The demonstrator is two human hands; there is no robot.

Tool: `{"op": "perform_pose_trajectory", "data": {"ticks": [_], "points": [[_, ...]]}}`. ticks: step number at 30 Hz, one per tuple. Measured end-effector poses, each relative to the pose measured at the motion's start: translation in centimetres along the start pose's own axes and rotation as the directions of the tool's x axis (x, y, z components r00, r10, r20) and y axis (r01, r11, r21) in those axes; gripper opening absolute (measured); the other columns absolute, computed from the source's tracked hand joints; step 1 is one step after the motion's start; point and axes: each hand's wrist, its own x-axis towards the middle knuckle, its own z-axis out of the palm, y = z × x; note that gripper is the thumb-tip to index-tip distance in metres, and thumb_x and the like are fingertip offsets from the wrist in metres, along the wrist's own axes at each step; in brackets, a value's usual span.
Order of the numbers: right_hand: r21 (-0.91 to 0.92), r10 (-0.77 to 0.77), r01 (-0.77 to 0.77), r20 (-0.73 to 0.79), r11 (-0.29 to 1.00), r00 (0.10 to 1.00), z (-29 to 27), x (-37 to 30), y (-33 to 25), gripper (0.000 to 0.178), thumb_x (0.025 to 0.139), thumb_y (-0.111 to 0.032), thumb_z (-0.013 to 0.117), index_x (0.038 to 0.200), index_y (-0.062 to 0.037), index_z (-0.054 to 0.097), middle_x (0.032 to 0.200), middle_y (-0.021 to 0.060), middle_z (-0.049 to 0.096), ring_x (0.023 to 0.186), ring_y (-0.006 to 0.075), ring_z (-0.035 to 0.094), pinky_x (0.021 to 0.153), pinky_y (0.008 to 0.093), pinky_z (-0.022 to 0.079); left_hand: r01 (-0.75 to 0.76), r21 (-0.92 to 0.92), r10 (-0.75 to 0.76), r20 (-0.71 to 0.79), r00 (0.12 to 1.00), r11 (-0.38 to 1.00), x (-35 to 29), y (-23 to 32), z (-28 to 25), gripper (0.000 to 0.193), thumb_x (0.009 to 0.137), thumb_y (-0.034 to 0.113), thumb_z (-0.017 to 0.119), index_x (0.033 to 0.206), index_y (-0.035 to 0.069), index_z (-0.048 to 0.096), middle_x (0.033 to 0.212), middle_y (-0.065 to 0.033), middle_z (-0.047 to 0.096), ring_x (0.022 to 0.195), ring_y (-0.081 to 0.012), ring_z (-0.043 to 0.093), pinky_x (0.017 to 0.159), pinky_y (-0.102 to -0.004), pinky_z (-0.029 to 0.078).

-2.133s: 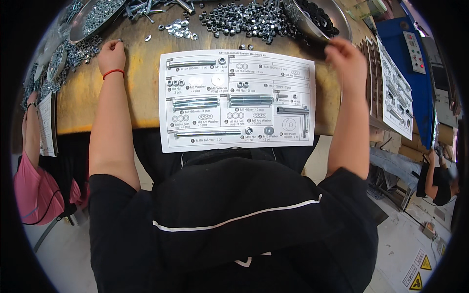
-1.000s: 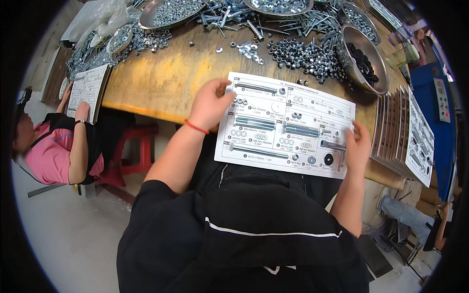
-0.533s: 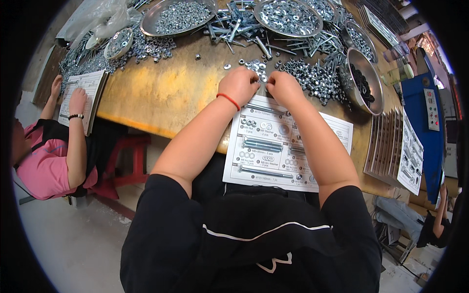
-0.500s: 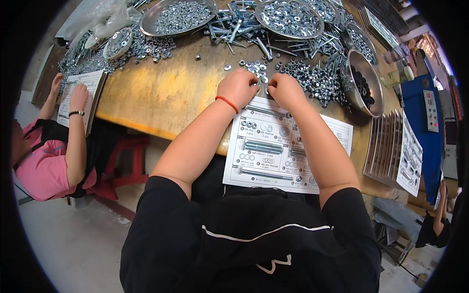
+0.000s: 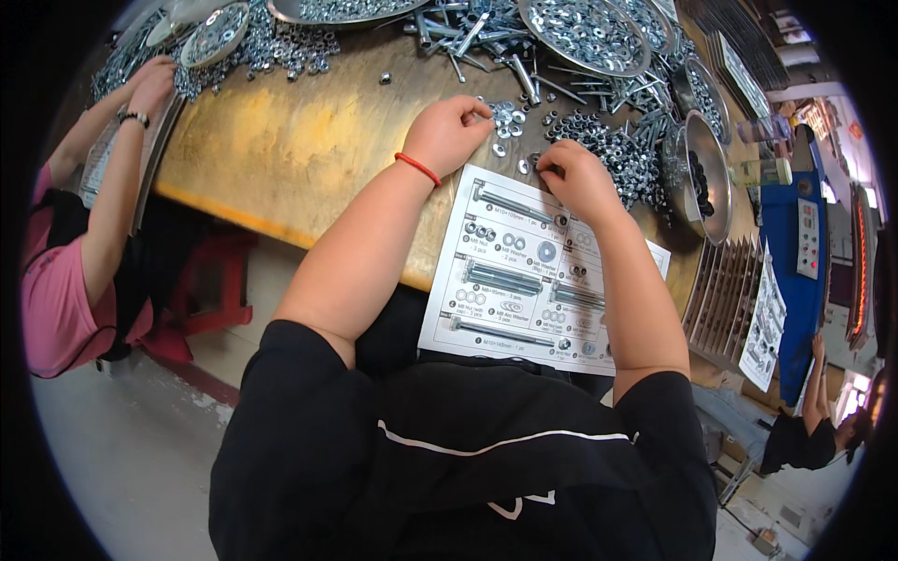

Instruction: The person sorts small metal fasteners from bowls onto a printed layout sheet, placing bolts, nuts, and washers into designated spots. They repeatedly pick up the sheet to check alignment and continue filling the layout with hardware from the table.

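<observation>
My left hand (image 5: 451, 133), with a red cord on the wrist, reaches to the edge of a small group of flat washers (image 5: 506, 119). Its thumb and forefinger are drawn together in a pinch; what they hold, if anything, is hidden. Closer to me and to the right, my right hand (image 5: 582, 178) has its fingers curled in a pinch beside a loose washer (image 5: 524, 166). Whatever is between those fingertips is too small to make out. Under my right forearm lies a printed sheet (image 5: 486, 248) with pictures of bolts, nuts and washers.
Piled nuts (image 5: 613, 150) lie right of the washers, with loose bolts (image 5: 468, 33) behind. Metal bowls of washers (image 5: 585, 33) and black parts (image 5: 697, 173) stand around. Stacked printed cards (image 5: 748, 309) are at right. A co-worker in a pink top (image 5: 70, 309) works at left.
My hands have moved apart: the left stays by the washers, the right has drawn back toward me and to the right. The view has shifted; the co-worker's hands now reach to the piled parts.
</observation>
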Motion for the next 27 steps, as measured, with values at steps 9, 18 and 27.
{"op": "perform_pose_trajectory", "data": {"ticks": [9, 18, 27], "points": [[-0.028, 0.162, -0.161, 0.004, 0.986, 0.987, 0.2, 1.3, -1.3, 0.017, 0.085, -0.019, 0.066, 0.095, -0.0056, 0.069, 0.093, 0.0144, 0.069, 0.085, 0.0318, 0.066, 0.074, 0.0395, 0.052, 0.026, 0.004, -0.026, 0.009, 1.000, 1.000, 0.1, 0.1, -0.4, 0.023, 0.084, 0.024, 0.066, 0.098, 0.008, 0.073, 0.078, -0.0060, 0.068, 0.071, -0.0187, 0.064, 0.068, -0.0315, 0.050], [-0.058, 0.157, -0.147, 0.231, 0.987, 0.960, -0.7, 1.9, -3.7, 0.016, 0.083, -0.017, 0.069, 0.093, -0.0047, 0.066, 0.089, 0.0118, 0.070, 0.081, 0.0298, 0.065, 0.073, 0.0382, 0.051, 0.010, -0.067, -0.009, 0.024, 1.000, 0.998, 0.3, -0.2, -0.4, 0.021, 0.087, 0.018, 0.068, 0.101, 0.002, 0.070, 0.075, 0.0000, 0.063, 0.068, -0.0082, 0.056, 0.063, -0.0251, 0.046], [0.034, 0.115, -0.125, 0.216, 0.992, 0.970, 0.7, 4.5, -5.4, 0.017, 0.081, -0.012, 0.071, 0.096, -0.0040, 0.067, 0.085, 0.0112, 0.069, 0.080, 0.0279, 0.065, 0.073, 0.0377, 0.052, 0.020, -0.091, -0.019, 0.017, 1.000, 0.996, 0.6, -0.7, -0.3, 0.024, 0.083, 0.024, 0.067, 0.098, 0.006, 0.072, 0.077, -0.0051, 0.068, 0.071, -0.0169, 0.062, 0.068, -0.0310, 0.050]]}}
